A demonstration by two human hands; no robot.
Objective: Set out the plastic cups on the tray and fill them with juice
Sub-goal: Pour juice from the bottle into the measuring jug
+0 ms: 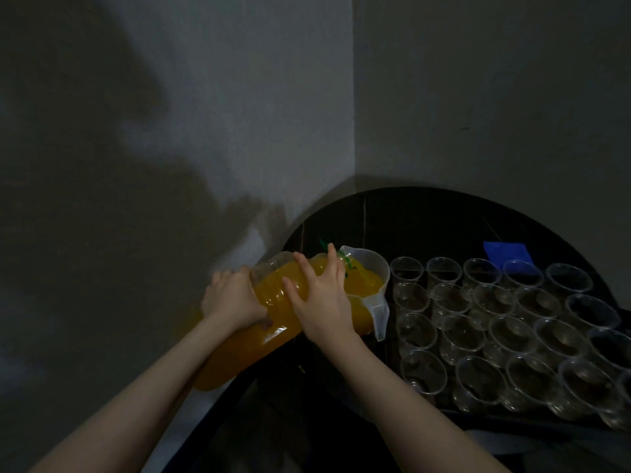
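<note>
1. Both hands are on a large clear plastic bottle [269, 302] of orange juice: the left hand [228, 298] grips its lower body with fingers curled round the underside, and the right hand [321, 295] lies over its upper part, fingers spread and bent along the curve, with fingertips near the neck.
2. Tipped over, the bottle has its long axis running from lower left up to upper right. Its base hangs out past the table's left edge and its mouth, with a green ring at the neck, points into a jug.
3. Juice fills most of the bottle, leaving an air pocket along the raised upper side.
4. Standing at the left of the table, the clear plastic jug [370, 291] holds orange juice almost up to the rim. Its handle faces the camera, and its spout points away toward the wall.
5. Just right of the jug, clear plastic cups [485, 322] stand upright in close rows, rims touching or nearly so. No juice shows in any of them.
6. Under the cups lies a dark tray [485, 416], only its near edge showing clearly.
7. Everything rests on a round black table [426, 220] pushed into the corner of grey walls [239, 97].
8. Behind the far row of cups sits a blue flat thing [507, 252]; what it is cannot be told.
</note>
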